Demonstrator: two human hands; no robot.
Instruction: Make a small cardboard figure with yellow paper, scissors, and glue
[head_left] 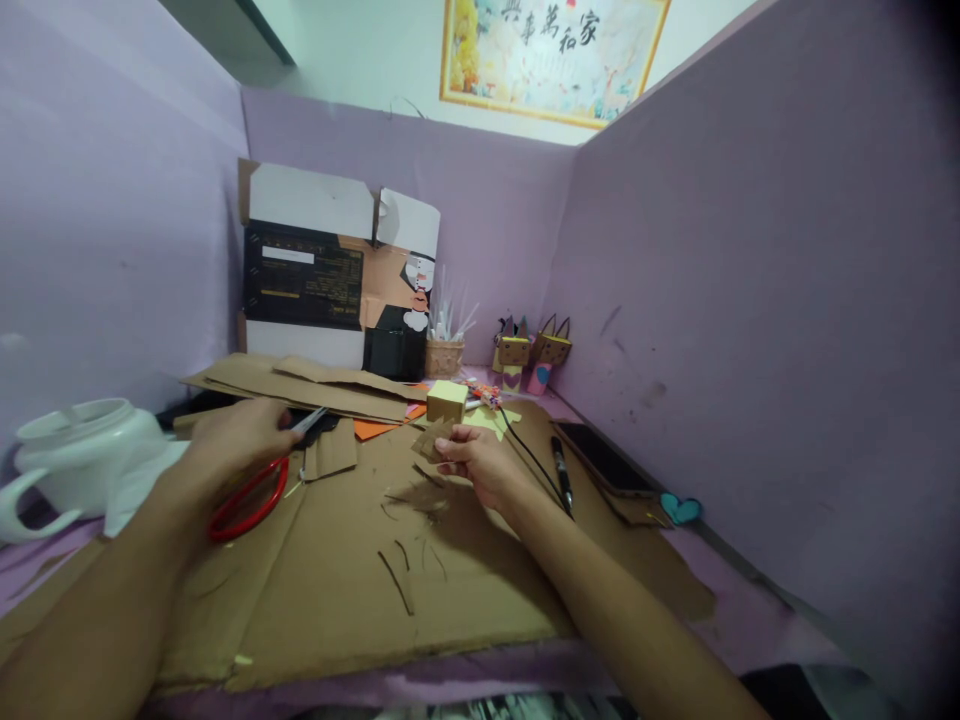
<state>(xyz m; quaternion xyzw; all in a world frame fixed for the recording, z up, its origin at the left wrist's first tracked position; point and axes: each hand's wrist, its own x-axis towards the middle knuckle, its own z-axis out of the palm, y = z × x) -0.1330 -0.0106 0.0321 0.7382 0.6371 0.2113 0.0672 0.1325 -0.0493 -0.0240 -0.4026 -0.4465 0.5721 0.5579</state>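
Note:
My left hand (pixel 244 435) is closed around the middle of a pair of scissors. Their red handles (pixel 251 505) hang below the palm, and the metal blades point away past the fingertips. Between the thumb and fingers of my right hand (pixel 480 462) is a small piece of brown cardboard (pixel 431 440). Thin dark cardboard strips (pixel 395 582) lie scattered on the large cardboard sheet (pixel 330 600) beneath both hands. Just behind my right hand stands a small box with a pale yellow top (pixel 448 400).
A white teapot (pixel 90 450) stands at the left. Flat cardboard pieces (pixel 315 385) lie at the back, before an unfolded carton (pixel 307 275). At the right are a black pen (pixel 562 475), a phone (pixel 606 460) and a blue heart (pixel 681 508). Small cardboard figures (pixel 514 352) stand behind.

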